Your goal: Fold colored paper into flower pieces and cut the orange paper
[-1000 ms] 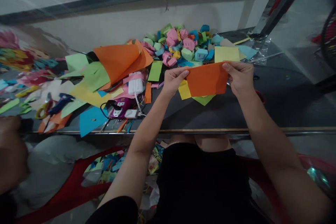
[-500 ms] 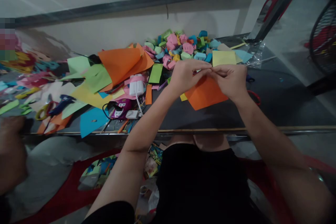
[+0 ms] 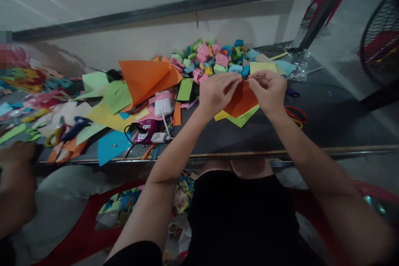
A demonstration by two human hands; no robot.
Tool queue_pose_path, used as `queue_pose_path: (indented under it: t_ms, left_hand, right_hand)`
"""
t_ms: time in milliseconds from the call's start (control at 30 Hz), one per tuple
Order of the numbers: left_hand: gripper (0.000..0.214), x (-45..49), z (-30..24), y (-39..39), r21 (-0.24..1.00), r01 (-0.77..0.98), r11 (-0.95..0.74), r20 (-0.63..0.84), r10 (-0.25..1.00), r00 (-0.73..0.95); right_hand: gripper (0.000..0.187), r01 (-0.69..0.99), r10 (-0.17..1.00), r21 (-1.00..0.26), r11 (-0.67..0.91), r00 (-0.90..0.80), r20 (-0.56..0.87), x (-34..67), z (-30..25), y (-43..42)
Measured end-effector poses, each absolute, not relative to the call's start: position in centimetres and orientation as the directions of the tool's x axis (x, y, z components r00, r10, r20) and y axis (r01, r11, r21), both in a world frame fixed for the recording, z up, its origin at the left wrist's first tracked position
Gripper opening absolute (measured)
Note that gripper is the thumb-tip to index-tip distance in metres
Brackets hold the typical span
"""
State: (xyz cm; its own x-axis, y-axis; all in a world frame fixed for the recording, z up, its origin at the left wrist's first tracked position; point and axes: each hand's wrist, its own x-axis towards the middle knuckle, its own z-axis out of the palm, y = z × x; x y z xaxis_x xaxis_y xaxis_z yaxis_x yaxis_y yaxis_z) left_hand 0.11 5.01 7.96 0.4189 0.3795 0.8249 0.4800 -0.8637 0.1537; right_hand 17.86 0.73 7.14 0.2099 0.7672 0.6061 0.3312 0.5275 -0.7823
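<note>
An orange sheet of paper (image 3: 242, 100) hangs between my two hands over the table. My left hand (image 3: 216, 93) pinches its upper edge at the left, thumb against fingertips. At the upper right, my right hand (image 3: 269, 91) is closed on the same sheet in a pinch. Whether the sheet is folded at that edge is hard to see behind the fingers. Under it lie a green sheet (image 3: 245, 117) and a bit of yellow paper (image 3: 220, 115). A pale yellow stack of paper (image 3: 263, 67) sits just beyond my right hand.
Scissors with red and yellow handles (image 3: 296, 116) lie beside my right wrist. Folded paper pieces (image 3: 220, 58) are heaped at the back. Leftward are a purple power strip (image 3: 146, 131), a white charger (image 3: 162, 106), a blue glue gun (image 3: 76, 128), and another person's arm (image 3: 17, 187).
The orange sheet's lower part has risen, uncovering the green sheet beneath. My hands have drawn slightly apart at the fingertips, both still pinching. The view has shifted a little.
</note>
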Motion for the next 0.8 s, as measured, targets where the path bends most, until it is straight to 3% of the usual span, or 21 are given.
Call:
queue_pose_path:
  t_ms: [233, 400, 533, 667, 800]
  left_hand:
    - [0.029, -0.2, 6.9, 5.6, 0.154, 0.409, -0.900, 0.837, 0.339, 0.430]
    - [0.030, -0.3, 6.0, 5.3, 0.163, 0.365, -0.917, 0.831, 0.327, 0.450]
    - [0.034, -0.3, 6.1, 4.5, 0.148, 0.376, -0.915, 0.859, 0.307, 0.409]
    - [0.035, -0.2, 6.6, 3.6, 0.121, 0.386, -0.915, 0.892, 0.270, 0.362]
    - [0.036, 0.0, 6.7, 3.3, 0.115, 0.374, -0.920, 0.892, 0.261, 0.369]
  right_hand:
    - [0.002, 0.464, 0.691, -0.631, 0.622, 0.054, 0.721, 18.2, 7.2, 0.9]
    - [0.010, 0.593, 0.657, -0.492, 0.637, -0.084, 0.749, 18.6, 8.0, 1.1]
    - [0.014, 0.649, 0.603, -0.418, 0.636, -0.080, 0.793, 19.3, 7.9, 1.3]
    - [0.015, 0.605, 0.530, -0.401, 0.688, -0.041, 0.847, 19.9, 7.6, 0.9]
    - [0.016, 0.565, 0.546, -0.451, 0.691, 0.000, 0.838, 20.2, 7.7, 0.5]
